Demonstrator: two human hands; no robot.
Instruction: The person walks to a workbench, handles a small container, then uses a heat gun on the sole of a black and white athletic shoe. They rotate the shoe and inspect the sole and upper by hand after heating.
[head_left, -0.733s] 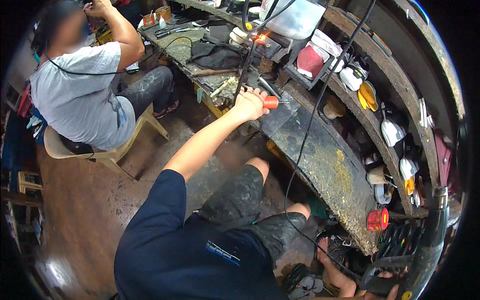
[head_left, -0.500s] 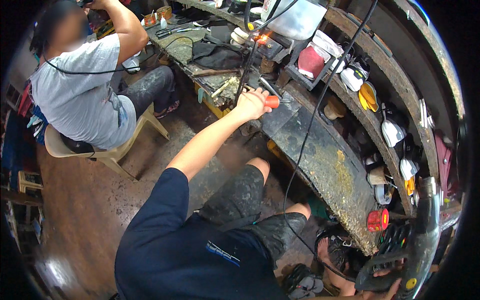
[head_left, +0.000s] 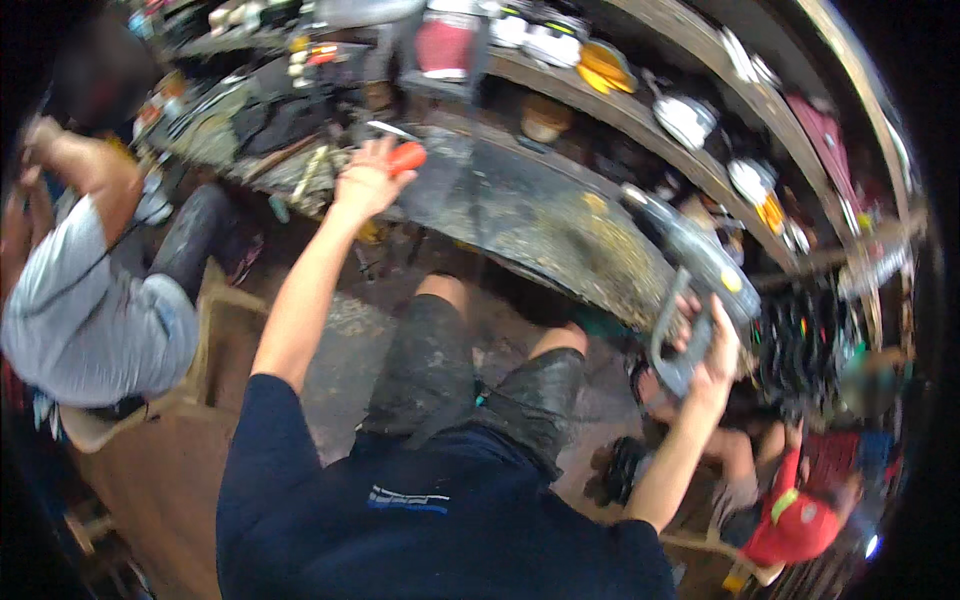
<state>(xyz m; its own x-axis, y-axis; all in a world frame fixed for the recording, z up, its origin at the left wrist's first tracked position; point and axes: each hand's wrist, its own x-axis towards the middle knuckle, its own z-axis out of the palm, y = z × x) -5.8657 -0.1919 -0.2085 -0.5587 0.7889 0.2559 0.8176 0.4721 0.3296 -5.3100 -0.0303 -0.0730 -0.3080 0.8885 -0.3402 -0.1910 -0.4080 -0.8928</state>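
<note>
Head cam: right hand (head_left: pixel 716 350) wrapped right round the heat gun (head_left: pixel 694 247), nozzle (head_left: pixel 633 196) up-left of that grip. Left hand (head_left: pixel 366 183)'s got an orange tool handle (head_left: pixel 407 157) by its thumb, too blurry to tell if gripped.

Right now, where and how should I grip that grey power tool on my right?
Probably hold the power tool by its looped handle from the near right, as your right hand does: the handle juts toward you, while the nozzle points forward and left.
</note>
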